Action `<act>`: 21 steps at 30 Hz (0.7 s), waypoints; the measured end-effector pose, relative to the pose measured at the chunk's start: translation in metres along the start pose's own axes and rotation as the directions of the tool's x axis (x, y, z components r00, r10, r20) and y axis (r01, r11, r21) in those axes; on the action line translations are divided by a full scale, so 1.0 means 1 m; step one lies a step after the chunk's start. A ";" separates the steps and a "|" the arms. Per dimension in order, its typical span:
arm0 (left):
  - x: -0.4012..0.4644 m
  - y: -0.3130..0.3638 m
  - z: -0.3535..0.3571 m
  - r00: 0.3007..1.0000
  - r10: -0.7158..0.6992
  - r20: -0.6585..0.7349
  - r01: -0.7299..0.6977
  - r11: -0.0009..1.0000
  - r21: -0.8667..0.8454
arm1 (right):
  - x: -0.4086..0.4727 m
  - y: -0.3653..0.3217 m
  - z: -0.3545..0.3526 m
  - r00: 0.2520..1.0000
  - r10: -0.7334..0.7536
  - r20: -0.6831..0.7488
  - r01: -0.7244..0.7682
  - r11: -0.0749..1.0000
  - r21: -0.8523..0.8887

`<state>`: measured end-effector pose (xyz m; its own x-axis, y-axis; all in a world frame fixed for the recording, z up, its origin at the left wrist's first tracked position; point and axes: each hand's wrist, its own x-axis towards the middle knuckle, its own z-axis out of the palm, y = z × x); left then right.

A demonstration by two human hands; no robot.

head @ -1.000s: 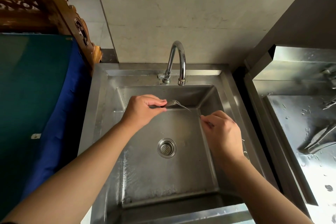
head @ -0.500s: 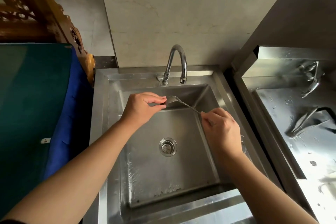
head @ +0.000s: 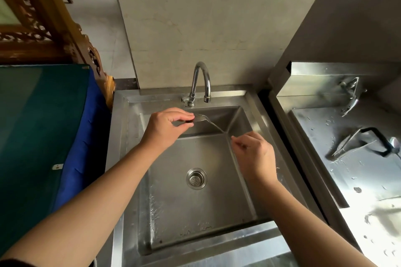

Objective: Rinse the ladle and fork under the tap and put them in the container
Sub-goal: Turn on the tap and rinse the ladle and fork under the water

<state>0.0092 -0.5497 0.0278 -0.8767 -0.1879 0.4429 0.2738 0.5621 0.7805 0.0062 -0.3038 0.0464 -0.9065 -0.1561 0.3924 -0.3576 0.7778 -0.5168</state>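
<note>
Over the steel sink [head: 243,234], both hands hold a slim metal fork [head: 208,122] just below the tap's spout [head: 207,98]. My left hand [head: 167,128] pinches its head end between thumb and fingers. My right hand [head: 255,154] grips the handle end, which is hidden in the fingers. No stream of water shows from the tap. On the wet steel counter to the right lie a metal utensil with a black handle [head: 355,142] and another metal utensil [head: 351,96] further back; whether either is the ladle is unclear.
The drain strainer [head: 196,178] sits mid-basin, and the basin floor is wet. A green and blue covered surface [head: 43,128] borders the sink on the left, with carved wooden furniture [head: 43,28] behind it. A plain wall rises behind the tap.
Both hands stay on the fork in nearly the same place under the spout. My view has shifted, bringing more of the right counter and its utensils into sight.
</note>
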 end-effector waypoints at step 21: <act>-0.090 0.261 0.245 0.591 -0.464 0.660 0.800 0.445 -0.403 | -0.123 0.138 -0.211 0.632 0.562 0.533 -0.741 0.236 0.629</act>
<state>0.0630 -0.1887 0.0833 -0.9060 0.1604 -0.3916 -0.4198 -0.2242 0.8795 0.1156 -0.0483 0.0873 -0.8937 0.0141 -0.4485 0.4459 -0.0832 -0.8912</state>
